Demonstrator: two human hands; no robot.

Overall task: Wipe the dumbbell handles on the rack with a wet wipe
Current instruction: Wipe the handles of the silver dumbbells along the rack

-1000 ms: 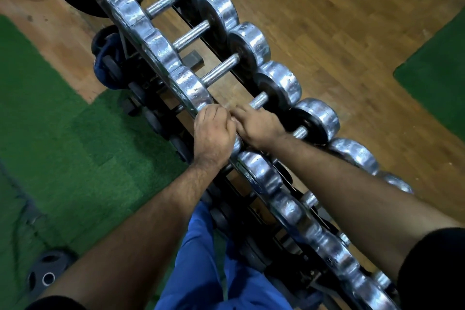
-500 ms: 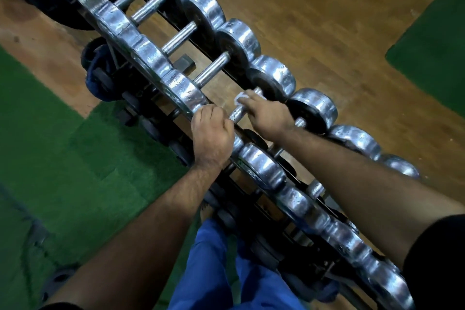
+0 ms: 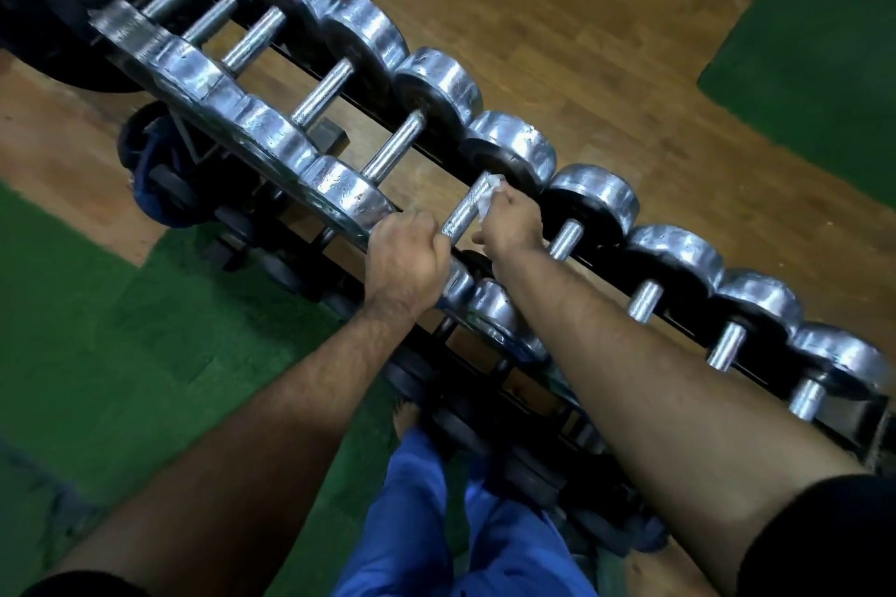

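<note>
R hand point(image 3: 514, 221) pinches wipe point(image 3: 490, 194) vs handle point(image 3: 466, 205). L hand point(image 3: 405, 259) curled round near dumbbell head point(image 3: 453, 288) on rack point(image 3: 679, 320).

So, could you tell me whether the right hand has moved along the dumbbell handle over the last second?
Yes. The right hand with the wet wipe slid up the handle, away from the left hand, toward the far weight head.

A row of silver metal dumbbells point(image 3: 426, 112) runs on the black steel rack point(image 3: 679, 305) from upper left to lower right, above brown wooden flooring point(image 3: 582, 15).
</note>
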